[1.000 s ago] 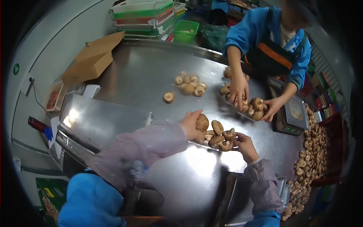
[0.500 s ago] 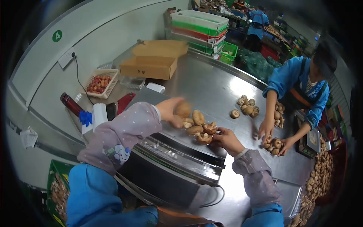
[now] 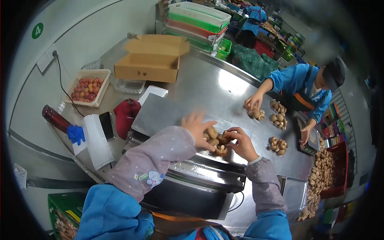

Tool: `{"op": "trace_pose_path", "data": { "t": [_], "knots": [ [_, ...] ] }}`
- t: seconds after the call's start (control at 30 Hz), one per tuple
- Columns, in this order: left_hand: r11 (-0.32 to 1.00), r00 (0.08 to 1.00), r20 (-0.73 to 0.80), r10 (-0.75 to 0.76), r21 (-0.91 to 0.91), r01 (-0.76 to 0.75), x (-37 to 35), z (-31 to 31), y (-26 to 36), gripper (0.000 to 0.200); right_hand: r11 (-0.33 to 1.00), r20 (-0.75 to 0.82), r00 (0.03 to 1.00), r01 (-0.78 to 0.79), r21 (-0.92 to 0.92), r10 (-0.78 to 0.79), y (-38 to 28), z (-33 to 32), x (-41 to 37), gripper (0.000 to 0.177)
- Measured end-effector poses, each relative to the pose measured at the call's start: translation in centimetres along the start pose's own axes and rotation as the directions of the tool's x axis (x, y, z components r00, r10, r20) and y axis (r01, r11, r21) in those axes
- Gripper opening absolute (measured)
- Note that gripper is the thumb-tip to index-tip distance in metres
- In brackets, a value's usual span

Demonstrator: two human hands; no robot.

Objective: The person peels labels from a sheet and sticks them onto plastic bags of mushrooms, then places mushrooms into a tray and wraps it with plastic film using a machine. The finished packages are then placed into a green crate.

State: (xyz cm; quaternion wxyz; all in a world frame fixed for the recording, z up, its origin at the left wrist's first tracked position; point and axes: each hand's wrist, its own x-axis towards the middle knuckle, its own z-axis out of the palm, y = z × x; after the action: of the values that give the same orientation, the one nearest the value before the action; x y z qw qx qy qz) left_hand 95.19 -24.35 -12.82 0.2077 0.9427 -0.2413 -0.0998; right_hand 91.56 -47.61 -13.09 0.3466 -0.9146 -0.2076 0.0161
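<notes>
A small cluster of shiitake mushrooms (image 3: 213,140) lies between my two hands, above the front part of a metal-topped machine (image 3: 160,114) with a black front. My left hand (image 3: 197,130) is at the cluster's left side, its fingers spread and slightly blurred, the thumb and a finger reaching around the caps. On the right side, my right hand (image 3: 243,146) has thumb and fingers closed on a brown mushroom (image 3: 225,139). My hands hide what lies directly under the cluster.
Across the steel table (image 3: 196,86) a co-worker (image 3: 304,90) handles mushroom groups (image 3: 278,146) beside a scale (image 3: 308,140). Loose mushrooms (image 3: 320,172) are heaped at right. A cardboard box (image 3: 146,70), fruit basket (image 3: 102,90), red cap (image 3: 127,116) and thermos (image 3: 55,118) stand left.
My left hand has let go of the mushroom it held and moved right toward the cluster, fingers now spread. The camera view has shifted. The co-worker's hands have moved apart.
</notes>
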Motion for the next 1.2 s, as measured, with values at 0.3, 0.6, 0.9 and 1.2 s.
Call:
{"op": "trace_pose_path", "data": {
  "t": [0.3,0.6,0.9,1.2],
  "knots": [
    [0.980,0.993,-0.046,0.109,-0.160,-0.115,-0.4,1.6,-1.7,0.083,0.984,0.088,0.987,-0.127,-0.121,0.138,1.0,0.0,1.0,0.026],
    [0.985,0.993,-0.028,0.118,-0.123,-0.121,-0.3,1.5,-1.6,0.085,0.986,-0.170,0.976,-0.114,0.118,0.133,-0.2,-0.5,-2.4,0.035],
    [0.976,0.988,-0.062,0.139,-0.162,-0.148,-0.4,1.8,-2.0,0.085,0.781,-0.028,0.957,-0.218,0.585,0.288,0.2,2.9,-4.3,0.023],
    [0.980,0.986,-0.051,0.158,-0.112,-0.163,-0.9,0.4,-1.7,0.107,0.901,-0.157,0.902,-0.360,0.241,0.403,0.3,2.3,-3.9,0.054]
  ]
}}
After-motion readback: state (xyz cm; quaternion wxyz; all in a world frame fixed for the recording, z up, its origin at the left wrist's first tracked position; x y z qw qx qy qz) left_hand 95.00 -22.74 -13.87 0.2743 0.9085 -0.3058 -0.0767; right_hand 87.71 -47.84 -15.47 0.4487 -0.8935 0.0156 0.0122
